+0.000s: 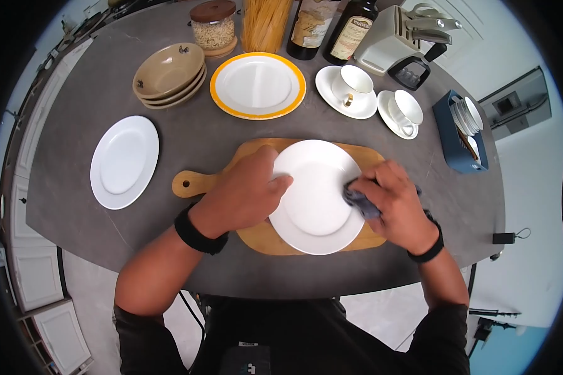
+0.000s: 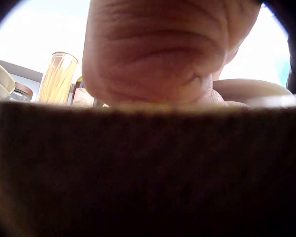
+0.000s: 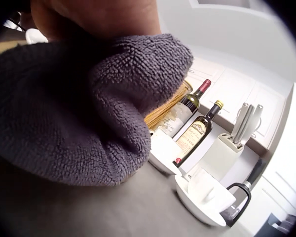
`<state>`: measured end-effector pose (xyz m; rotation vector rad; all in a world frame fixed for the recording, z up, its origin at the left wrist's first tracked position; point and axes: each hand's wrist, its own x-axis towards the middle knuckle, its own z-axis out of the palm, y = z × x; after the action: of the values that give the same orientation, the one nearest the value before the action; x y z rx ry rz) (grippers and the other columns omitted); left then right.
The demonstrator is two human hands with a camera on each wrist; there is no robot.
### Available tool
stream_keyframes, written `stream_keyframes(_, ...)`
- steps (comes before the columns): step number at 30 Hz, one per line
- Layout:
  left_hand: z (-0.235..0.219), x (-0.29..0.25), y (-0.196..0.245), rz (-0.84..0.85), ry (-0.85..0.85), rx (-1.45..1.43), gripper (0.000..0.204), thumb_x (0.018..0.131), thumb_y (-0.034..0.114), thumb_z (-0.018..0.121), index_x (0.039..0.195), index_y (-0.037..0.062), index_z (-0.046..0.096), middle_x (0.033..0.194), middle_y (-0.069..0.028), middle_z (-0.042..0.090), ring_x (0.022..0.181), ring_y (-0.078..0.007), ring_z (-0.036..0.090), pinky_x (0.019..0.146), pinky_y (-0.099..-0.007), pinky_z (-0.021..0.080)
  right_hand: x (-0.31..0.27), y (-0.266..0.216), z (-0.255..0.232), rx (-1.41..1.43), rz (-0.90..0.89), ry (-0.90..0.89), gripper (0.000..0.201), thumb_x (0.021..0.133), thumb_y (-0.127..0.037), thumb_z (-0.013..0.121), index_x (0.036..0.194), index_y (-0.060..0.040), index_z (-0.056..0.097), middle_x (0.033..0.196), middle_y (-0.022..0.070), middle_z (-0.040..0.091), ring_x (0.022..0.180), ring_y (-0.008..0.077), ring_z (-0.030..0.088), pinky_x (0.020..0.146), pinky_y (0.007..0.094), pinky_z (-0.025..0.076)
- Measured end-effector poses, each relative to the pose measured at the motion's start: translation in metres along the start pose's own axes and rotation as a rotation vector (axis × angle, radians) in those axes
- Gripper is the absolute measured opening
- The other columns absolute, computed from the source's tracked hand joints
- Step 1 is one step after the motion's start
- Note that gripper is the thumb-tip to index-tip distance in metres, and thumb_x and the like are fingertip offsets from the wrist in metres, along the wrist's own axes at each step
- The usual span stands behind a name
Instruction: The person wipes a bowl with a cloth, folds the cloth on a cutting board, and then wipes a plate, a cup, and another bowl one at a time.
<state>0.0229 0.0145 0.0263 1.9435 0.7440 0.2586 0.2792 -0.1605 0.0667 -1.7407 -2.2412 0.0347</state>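
Observation:
In the head view, a round white plate point(image 1: 316, 187) is held over a wooden cutting board point(image 1: 253, 237). My left hand point(image 1: 247, 187) grips its left rim, thumb on the upper face and the other fingers hidden beneath. On the right side, my right hand point(image 1: 394, 203) holds a bunched dark grey cloth point(image 1: 356, 199) against the plate's rim. The right wrist view shows the terry cloth point(image 3: 123, 98) close up, hanging in folds below the hand. My left hand point(image 2: 158, 54) fills much of the left wrist view, with part of the plate point(image 2: 251, 88) behind it.
A white plate point(image 1: 125, 162) lies at left, near stacked beige bowls point(image 1: 169, 72). Behind the board are a yellow-rimmed plate point(image 1: 258, 85), two white cups point(image 1: 355, 81) on saucers, bottles point(image 1: 351, 34), a pasta jar point(image 1: 264, 25) and a knife block point(image 1: 381, 40). A blue bin point(image 1: 453, 134) stands right.

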Motion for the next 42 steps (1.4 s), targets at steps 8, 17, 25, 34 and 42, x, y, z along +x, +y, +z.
stream_keyframes(8,0.004,0.004,-0.011,0.151,0.033,0.102,0.031,0.103,0.022,0.065,0.107,-0.0073,0.058,0.102,-0.0322,0.068,0.098,-0.0505,0.067,0.086,-0.0541,0.053,-0.027,-0.033,-0.009,0.07,-0.028,-0.066,0.047,0.062,-0.001,0.084,0.108,-0.0064,0.079,0.107,0.0072,0.067,0.099,0.0299,0.063,0.087,0.0436,0.054)
stream_keyframes(17,-0.001,0.006,-0.011,0.14,-0.004,0.172,0.034,0.104,0.026,0.067,0.116,-0.0064,0.065,0.108,-0.0276,0.069,0.102,-0.0439,0.067,0.091,-0.0482,0.052,0.039,-0.007,0.006,-0.064,-0.017,-0.001,0.037,0.069,-0.001,0.082,0.105,-0.0027,0.077,0.104,0.0138,0.067,0.101,0.0355,0.064,0.091,0.0449,0.054)
stream_keyframes(25,0.004,0.006,-0.012,0.112,0.007,0.103,0.033,0.104,0.025,0.066,0.115,-0.0066,0.067,0.108,-0.0283,0.071,0.105,-0.045,0.069,0.093,-0.0495,0.053,0.061,-0.039,0.022,0.074,-0.178,0.045,0.039,0.068,-0.001,0.082,0.107,-0.0012,0.077,0.105,0.0128,0.065,0.102,0.0362,0.063,0.092,0.046,0.053)
stream_keyframes(34,0.003,0.004,-0.006,0.113,0.032,0.16,0.034,0.106,0.024,0.065,0.112,-0.0086,0.066,0.11,-0.031,0.071,0.107,-0.0478,0.068,0.094,-0.0519,0.053,0.038,-0.018,0.012,-0.006,0.005,-0.012,0.039,0.068,0.0,0.081,0.107,-0.0001,0.078,0.101,0.0149,0.068,0.103,0.037,0.066,0.088,0.0457,0.056)
stream_keyframes(42,0.002,0.001,0.002,-0.042,-0.03,-0.085,0.027,0.108,0.017,0.061,0.109,-0.0094,0.065,0.092,-0.0205,0.072,0.079,-0.0261,0.076,0.067,-0.0412,0.06,0.074,-0.036,0.031,0.049,0.045,0.074,0.017,0.073,-0.006,0.08,0.088,0.0022,0.074,0.091,0.019,0.068,0.095,0.0416,0.067,0.083,0.051,0.057)
